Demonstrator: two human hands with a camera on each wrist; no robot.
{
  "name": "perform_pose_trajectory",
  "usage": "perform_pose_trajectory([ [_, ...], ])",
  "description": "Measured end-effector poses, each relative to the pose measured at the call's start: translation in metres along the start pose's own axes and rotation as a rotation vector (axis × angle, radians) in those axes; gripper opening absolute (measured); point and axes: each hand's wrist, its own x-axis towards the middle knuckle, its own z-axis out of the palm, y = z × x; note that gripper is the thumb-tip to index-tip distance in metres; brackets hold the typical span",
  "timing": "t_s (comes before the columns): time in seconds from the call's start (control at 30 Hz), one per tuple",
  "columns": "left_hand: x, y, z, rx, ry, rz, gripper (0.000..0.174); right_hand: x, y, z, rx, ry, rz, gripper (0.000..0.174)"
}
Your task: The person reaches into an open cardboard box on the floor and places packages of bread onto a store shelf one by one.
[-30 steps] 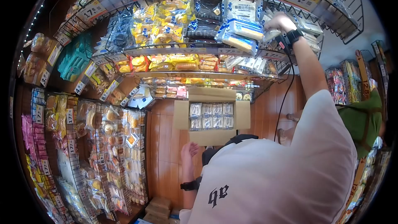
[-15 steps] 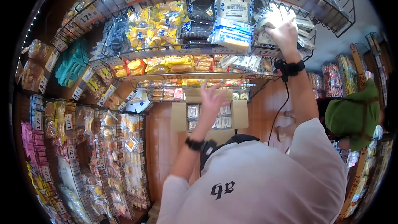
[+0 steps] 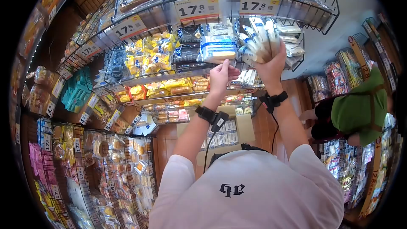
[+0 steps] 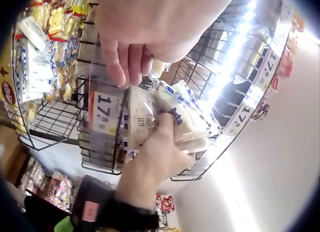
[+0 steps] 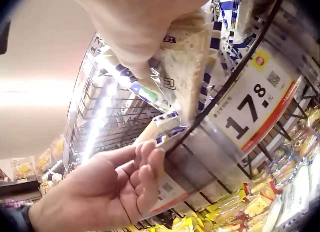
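Observation:
My right hand (image 3: 272, 67) grips a bunch of sliced-bread packs (image 3: 262, 38) at the right end of the middle wire shelf. They are clear wrappers with blue-and-white checked edges. The left wrist view shows the thumb pressed across the front of the packs (image 4: 142, 117), which stand upright behind the shelf's front rail. My left hand (image 3: 221, 77) is just in front of the shelf edge, left of the bunch, below a blue-and-white bread pack (image 3: 218, 47). Its fingers curl loosely and hold nothing, as the right wrist view of the left hand (image 5: 117, 187) shows.
An upper wire shelf with price tags (image 3: 197, 9) overhangs the bread. Yellow packs (image 3: 150, 53) fill the shelf to the left. An open carton (image 3: 243, 133) of small packs stands on the floor below. A person in green (image 3: 358, 110) is at the right. Cables hang from both wrists.
My left hand has risen from beside the carton to the shelf edge. The right hand, earlier reaching in over the shelf, now holds several packs upright together. The head view has shifted toward the upper shelf.

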Motion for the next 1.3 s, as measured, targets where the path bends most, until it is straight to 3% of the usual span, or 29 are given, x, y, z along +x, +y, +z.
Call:
perform_pose_trajectory([
  [0.17,-0.013,0.013,0.008,0.235,-0.13,-0.095,0.058,-0.025,0.022,-0.007,0.352,0.079,0.121,0.11],
  [0.23,-0.019,-0.004,0.004,0.187,-0.266,-0.125,0.052,-0.028,0.024,-0.016,0.385,0.112,0.106,0.108],
  [0.3,-0.03,-0.011,0.007,0.307,-0.295,0.005,0.045,-0.035,0.023,-0.03,0.423,0.088,0.158,0.107],
  [0.33,-0.033,-0.015,0.009,0.362,-0.307,0.075,0.048,-0.037,0.027,-0.036,0.361,0.148,0.007,0.107],
  [0.37,-0.037,-0.018,0.013,0.307,-0.368,0.059,0.051,-0.043,0.03,-0.039,0.758,0.252,0.182,0.106],
  [0.4,-0.042,-0.022,0.016,0.252,-0.427,0.038,0.06,-0.054,0.03,-0.043,1.152,0.354,0.368,0.105],
  [0.43,-0.045,-0.025,0.019,0.192,-0.485,0.023,0.073,-0.062,0.031,-0.05,1.247,0.379,0.432,0.099],
  [0.47,-0.051,-0.017,0.022,0.192,-0.578,-0.046,0.108,-0.07,0.03,-0.057,1.343,0.411,0.496,0.093],
  [0.57,-0.074,-0.021,0.033,0.421,-0.643,0.329,0.136,-0.099,0.019,-0.094,0.874,0.236,0.385,0.07],
  [0.6,-0.076,-0.033,0.041,-0.019,-0.667,0.163,0.158,-0.11,0.019,-0.106,0.802,0.153,0.386,0.066],
  [0.7,-0.11,-0.009,0.053,-0.056,-0.734,0.102,0.164,-0.142,0.051,-0.156,0.958,-0.187,0.613,0.068],
  [0.73,-0.11,-0.019,0.044,0.169,-0.828,0.164,0.168,-0.151,0.059,-0.161,0.969,-0.27,0.662,0.075],
  [0.83,-0.127,-0.035,0.043,0.354,-0.851,0.233,0.171,-0.165,0.068,-0.173,0.917,-0.459,0.738,0.111],
  [0.97,-0.141,-0.047,0.038,0.199,-0.713,-0.171,0.159,-0.168,0.071,-0.171,1.045,-0.689,0.908,0.122],
  [1.0,-0.141,-0.068,0.028,0.243,-0.678,-0.048,0.15,-0.174,0.079,-0.167,0.96,-0.811,0.86,0.115],
  [1.1,-0.151,-0.089,0.015,0.55,-0.621,0.056,0.134,-0.198,0.081,-0.148,1.075,-0.905,1.027,0.103],
  [1.13,-0.164,-0.091,0.017,0.259,-0.605,-0.203,0.113,-0.204,0.078,-0.143,1.132,-0.91,1.131,0.085],
  [1.23,-0.17,-0.127,-0.001,0.494,-0.646,-0.172,0.087,-0.206,0.064,-0.134,1.138,-1.014,1.454,0.067],
  [1.27,-0.172,-0.105,0.002,0.539,-0.706,-0.193,0.069,-0.217,0.069,-0.131,1.163,-1.059,1.448,0.057],
  [1.3,-0.172,-0.105,-0.006,0.531,-0.688,-0.306,0.067,-0.225,0.075,-0.129,1.179,-1.044,1.515,0.057],
])
